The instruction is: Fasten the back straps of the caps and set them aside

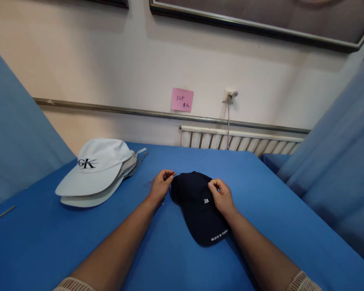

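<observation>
A dark navy baseball cap (191, 202) rests on the blue table in front of me, its brim pointing toward me and slightly right. White letters mark its front and the brim's edge. At the crown's upper left edge, my left hand (161, 186) is closed, thumb and fingers pinched on the cap. My right hand (223, 198) pinches the right side of the crown, its fingers curled in. To the left lies a stack of caps, topped by a white cap (104, 159) with a black "GK" on it. The back of the dark cap is hidden.
Blue covering spreads over the table (157, 258). A thin stick (1, 215) lies at the far left. Behind stand a white radiator (206, 139) and a plugged-in socket (229, 96); a pink note (182, 100) is on the wall. Blue curtains (342, 153) hang at both sides.
</observation>
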`<act>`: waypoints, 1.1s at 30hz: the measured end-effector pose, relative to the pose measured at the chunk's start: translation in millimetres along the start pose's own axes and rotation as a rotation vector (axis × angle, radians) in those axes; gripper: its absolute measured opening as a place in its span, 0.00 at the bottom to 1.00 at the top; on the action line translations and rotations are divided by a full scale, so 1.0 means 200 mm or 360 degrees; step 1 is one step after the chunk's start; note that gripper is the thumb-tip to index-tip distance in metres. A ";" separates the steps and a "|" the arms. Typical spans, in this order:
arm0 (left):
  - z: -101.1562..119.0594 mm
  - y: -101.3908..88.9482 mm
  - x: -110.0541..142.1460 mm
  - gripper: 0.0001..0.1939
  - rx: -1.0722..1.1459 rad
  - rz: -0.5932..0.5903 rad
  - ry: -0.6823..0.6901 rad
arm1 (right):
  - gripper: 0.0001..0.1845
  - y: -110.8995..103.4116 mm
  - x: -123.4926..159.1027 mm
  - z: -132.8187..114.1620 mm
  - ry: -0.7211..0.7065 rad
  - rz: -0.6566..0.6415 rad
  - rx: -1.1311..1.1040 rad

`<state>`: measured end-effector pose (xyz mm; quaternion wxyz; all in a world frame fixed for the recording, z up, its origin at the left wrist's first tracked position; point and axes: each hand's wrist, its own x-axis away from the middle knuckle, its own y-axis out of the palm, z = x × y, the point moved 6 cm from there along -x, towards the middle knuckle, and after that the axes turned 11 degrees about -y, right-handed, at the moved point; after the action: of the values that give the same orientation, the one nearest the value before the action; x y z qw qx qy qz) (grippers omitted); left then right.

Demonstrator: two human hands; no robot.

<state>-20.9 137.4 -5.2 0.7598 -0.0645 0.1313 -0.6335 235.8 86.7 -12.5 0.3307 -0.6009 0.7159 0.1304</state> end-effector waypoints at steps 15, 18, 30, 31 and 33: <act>0.05 0.10 0.12 0.15 0.0096 -0.0152 -0.0048 | 0.11 0.01 -0.01 -0.04 -0.0023 -0.0002 -0.0005; 0.05 0.14 0.14 0.16 0.0113 -0.0215 -0.0054 | 0.11 0.01 -0.02 -0.09 -0.0058 -0.0029 -0.0043; 0.20 0.01 0.18 0.14 -0.0418 0.0094 0.0083 | 0.19 -0.14 -0.07 0.23 0.0357 0.0293 -0.0052; 0.21 0.03 0.18 0.15 -0.0473 0.0040 0.0111 | 0.19 -0.13 -0.07 0.25 0.0362 0.0274 -0.0054; 0.20 0.08 0.20 0.15 -0.0504 -0.0110 0.0163 | 0.19 -0.11 -0.07 0.25 0.0368 0.0231 -0.0055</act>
<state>12.6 99.1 24.0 0.7102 -0.1556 0.2658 -0.6331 272.8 120.9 -36.2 0.2253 -0.5641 0.7885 0.0960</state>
